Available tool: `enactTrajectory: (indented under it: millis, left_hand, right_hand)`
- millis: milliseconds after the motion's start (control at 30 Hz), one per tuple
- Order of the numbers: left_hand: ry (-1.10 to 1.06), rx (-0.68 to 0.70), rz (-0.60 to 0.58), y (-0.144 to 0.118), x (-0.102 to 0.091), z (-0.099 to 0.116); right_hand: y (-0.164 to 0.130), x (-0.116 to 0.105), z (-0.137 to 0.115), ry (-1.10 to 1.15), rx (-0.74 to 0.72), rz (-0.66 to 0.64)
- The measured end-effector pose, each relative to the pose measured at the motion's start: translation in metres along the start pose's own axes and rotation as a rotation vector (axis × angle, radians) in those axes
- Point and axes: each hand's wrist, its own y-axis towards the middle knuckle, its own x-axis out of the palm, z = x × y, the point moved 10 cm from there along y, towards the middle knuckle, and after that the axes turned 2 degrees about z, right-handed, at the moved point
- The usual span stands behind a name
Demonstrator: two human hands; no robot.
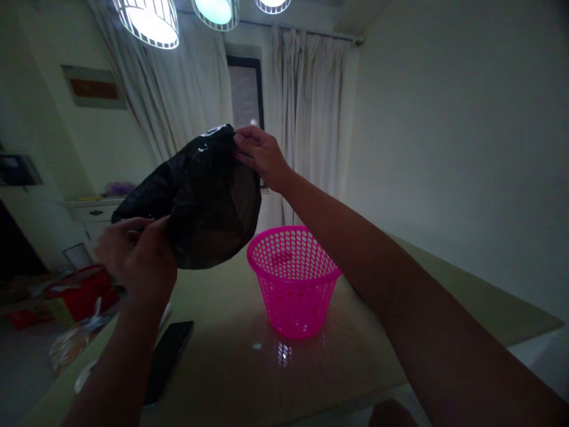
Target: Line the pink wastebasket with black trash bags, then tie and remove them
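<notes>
head view: both hands, left (136,255) & right (261,155), fingers pinching crumpled black plastic bag (200,196) above pink perforated plastic basket (293,279) on bench (231,367); thin film could slip or tear.

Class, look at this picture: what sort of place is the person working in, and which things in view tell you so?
Most likely a room in a home, perhaps a dining area. Long curtains hang beside a window, caged pendant lamps hang above a glossy table, and a white drawer cabinet stands by the wall.

Dark phone (166,359) on table (231,367); curtains (306,107) behind; red box (82,290) left.
</notes>
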Motion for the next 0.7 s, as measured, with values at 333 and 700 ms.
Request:
enactTrajectory:
  millis: [333,700]
  left_hand:
    - [0.284,-0.059,-0.297,-0.021,0.042,-0.007]
    - [0.424,-0.054,-0.626,-0.071,0.087,-0.037]
  right_hand:
    - [-0.049,0.002,0.123,-0.533,0.356,-0.111]
    - [-0.086,-0.14,0.146,-0.647,0.533,0.071]
